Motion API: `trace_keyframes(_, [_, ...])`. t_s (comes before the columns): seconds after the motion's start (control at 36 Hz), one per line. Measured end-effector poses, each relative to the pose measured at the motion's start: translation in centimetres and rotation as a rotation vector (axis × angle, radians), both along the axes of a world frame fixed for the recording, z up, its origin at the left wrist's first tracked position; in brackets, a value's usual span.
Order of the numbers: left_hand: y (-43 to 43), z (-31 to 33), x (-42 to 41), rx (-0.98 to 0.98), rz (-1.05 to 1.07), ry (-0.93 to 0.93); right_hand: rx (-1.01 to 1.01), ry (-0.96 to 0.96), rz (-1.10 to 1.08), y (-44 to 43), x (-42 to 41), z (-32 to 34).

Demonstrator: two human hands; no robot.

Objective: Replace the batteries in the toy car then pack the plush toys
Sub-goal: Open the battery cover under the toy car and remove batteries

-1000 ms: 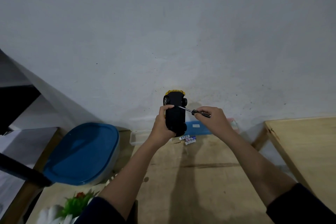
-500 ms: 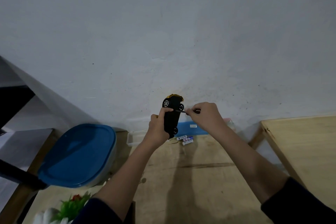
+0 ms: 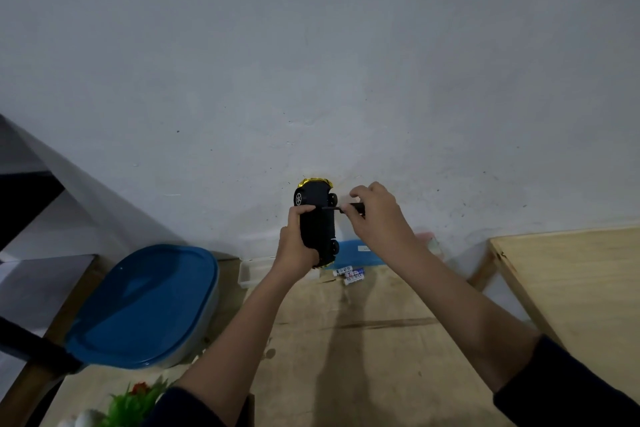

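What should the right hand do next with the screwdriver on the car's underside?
Probably keep turning it. The left hand holds the toy car underside up, and the right hand has the screwdriver tip on it. The batteries still lie on the table.

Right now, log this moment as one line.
left hand: holds toy car underside up | right hand: screwdriver at underside | batteries: on table

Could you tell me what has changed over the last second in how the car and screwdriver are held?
The toy car, which had turned edge-on, is rolled back with its black underside to the camera. The right hand has shifted its hold on the screwdriver, now lying level. The left hand still grips the car; the batteries have not moved.
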State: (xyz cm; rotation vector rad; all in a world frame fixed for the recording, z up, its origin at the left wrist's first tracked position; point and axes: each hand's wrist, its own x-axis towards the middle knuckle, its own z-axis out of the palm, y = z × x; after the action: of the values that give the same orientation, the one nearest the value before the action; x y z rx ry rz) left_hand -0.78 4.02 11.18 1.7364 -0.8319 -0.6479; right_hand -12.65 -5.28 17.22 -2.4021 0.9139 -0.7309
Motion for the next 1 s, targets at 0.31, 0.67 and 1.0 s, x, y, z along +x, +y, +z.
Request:
trace_keyframes(0.31, [0.2,2.6,-0.6,-0.032,0.003,0.041,-0.056,-0.069,0.118,0.6,1.2,1.8])
trace_keyframes(0.67, [0.5,3.3,-1.7,-0.013,0.007,0.15,-0.18,0.025,0.121,1.0,1.3,2.3])
trace_keyframes(1.0, [0.3,3.1,-2.7,-0.012,0.022,0.21,-0.089,0.057,-0.002,0.2,0.8,2.3])
